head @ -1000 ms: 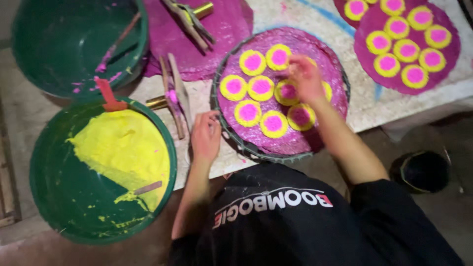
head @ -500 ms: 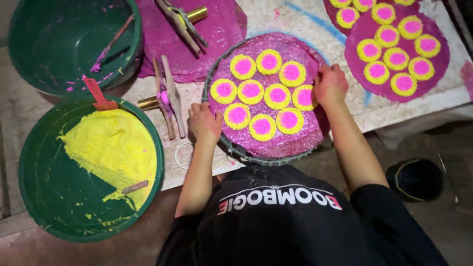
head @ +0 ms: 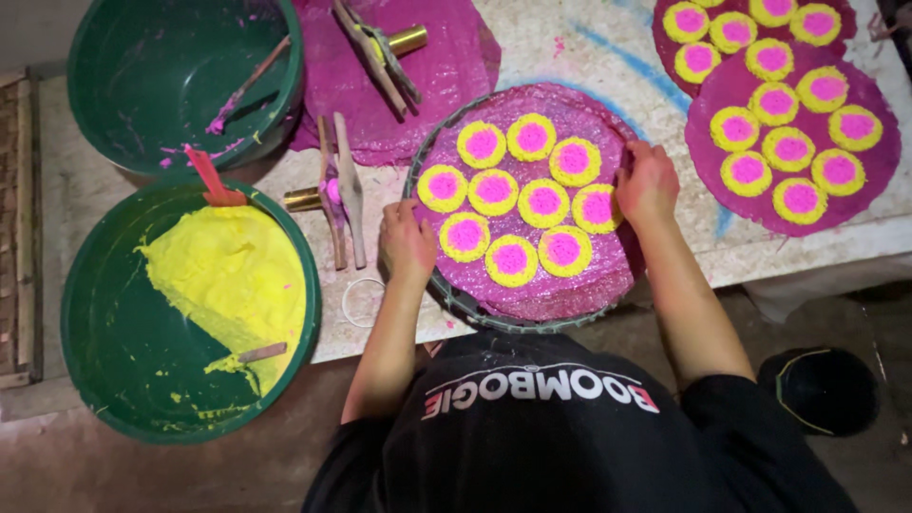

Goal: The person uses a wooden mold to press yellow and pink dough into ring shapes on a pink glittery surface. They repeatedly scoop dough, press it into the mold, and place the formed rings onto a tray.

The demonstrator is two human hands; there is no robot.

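A round metal tray [head: 494, 318] sits on the table in front of me. It carries a magenta sheet [head: 608, 271] topped with several yellow discs with pink centres [head: 543, 199]. My left hand [head: 407, 242] grips the tray's left rim with its fingers curled over the edge. On the opposite side, my right hand [head: 648, 182] holds the right rim, next to the outermost disc. Both forearms reach out from my black shirt at the bottom of the view.
A green basin of yellow paste [head: 104, 313] with a red scraper [head: 211, 176] stands at the left. Behind it is a second green basin [head: 185, 81]. Wooden presses [head: 340, 190] [head: 375, 52] lie on the table. Another magenta sheet with discs [head: 883, 166] lies at the right.
My right hand has moved from over the discs to the tray's right rim. My left hand has settled on the left rim.
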